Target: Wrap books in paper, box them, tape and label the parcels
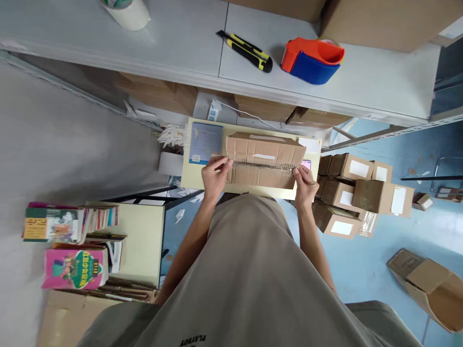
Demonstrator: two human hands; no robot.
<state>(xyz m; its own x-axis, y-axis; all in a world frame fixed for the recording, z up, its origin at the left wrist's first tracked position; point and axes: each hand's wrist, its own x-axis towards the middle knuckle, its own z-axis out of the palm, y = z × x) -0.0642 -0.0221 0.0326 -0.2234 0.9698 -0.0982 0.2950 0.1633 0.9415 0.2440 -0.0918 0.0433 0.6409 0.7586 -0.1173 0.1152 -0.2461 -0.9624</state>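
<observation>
A brown cardboard box (265, 150) sits on the pale yellow table in front of me, a dark seam with a shiny, tape-like strip (262, 166) running across it. At the seam's left end, my left hand (214, 177) is closed, thumb and fingers pinching at the box edge. My right hand (306, 185) pinches the opposite end, its thumb against the cardboard. Whether the fingertips grip the strip itself or only the cardboard is too small to tell. A blue book (206, 143) lies left of the box, and a phone (306, 164) shows partly beside my right hand.
Above the table runs a grey shelf (173, 53) bearing a yellow-black utility knife (248, 52), an orange-blue tape dispenser (313, 61) and a tape roll (128, 13). Stacked boxes (347, 180) stand at right, an open carton (428, 284) on the floor. Books (74, 267) are piled at left.
</observation>
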